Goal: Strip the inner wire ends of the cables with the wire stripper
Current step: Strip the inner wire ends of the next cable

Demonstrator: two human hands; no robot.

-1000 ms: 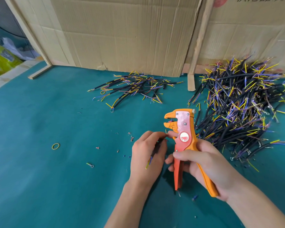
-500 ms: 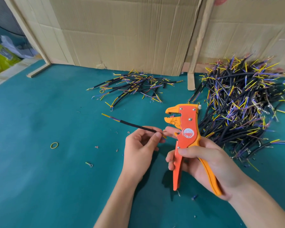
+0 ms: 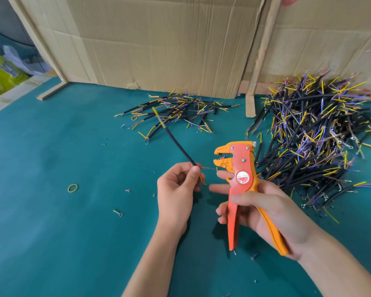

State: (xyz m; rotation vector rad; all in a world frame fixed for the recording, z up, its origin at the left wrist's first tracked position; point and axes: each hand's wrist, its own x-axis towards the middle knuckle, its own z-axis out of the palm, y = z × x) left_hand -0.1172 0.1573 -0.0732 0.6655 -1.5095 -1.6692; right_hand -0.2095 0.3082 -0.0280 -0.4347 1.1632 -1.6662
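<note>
Left hand (image 3: 176,189) pinching cable (image 3: 174,139), red inner wire (image 3: 207,168) aimed rightward at wire stripper (image 3: 242,179) (parted mouth just beside), clasped in right hand (image 3: 266,211)

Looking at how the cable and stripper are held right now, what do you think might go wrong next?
The thin red wire stops short of the wire stripper mouth and looks floppy, so it may bend and miss the blades. The right hand has fingertips close under the mouth, which might get nipped. The left hand pinches the cable only near that end, so it could slip.
</note>
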